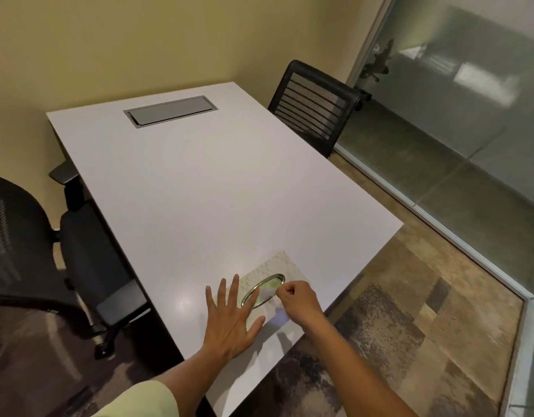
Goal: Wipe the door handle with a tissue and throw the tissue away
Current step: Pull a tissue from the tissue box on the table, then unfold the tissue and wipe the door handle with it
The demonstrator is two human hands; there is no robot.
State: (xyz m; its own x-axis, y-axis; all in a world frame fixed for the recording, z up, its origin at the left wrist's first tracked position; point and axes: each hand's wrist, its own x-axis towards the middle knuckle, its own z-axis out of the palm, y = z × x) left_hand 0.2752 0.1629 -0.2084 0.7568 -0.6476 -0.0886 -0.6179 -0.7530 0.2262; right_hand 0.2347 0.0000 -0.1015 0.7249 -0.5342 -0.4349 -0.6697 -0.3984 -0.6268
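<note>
A pale patterned tissue box [285,264] with a metal-rimmed oval opening [264,288] lies on the white table [199,191] near its front right edge. My left hand [232,314] rests flat on the box's near left end, fingers spread. My right hand [295,299] pinches a white tissue [268,293] at the oval opening; the tissue sticks out slightly. No door handle is in view.
A grey cable hatch [170,111] is set into the table's far end. Black mesh chairs stand at the left [49,251] and far right [313,106]. A frosted glass wall [455,115] runs along the right, with patterned carpet [410,326] below.
</note>
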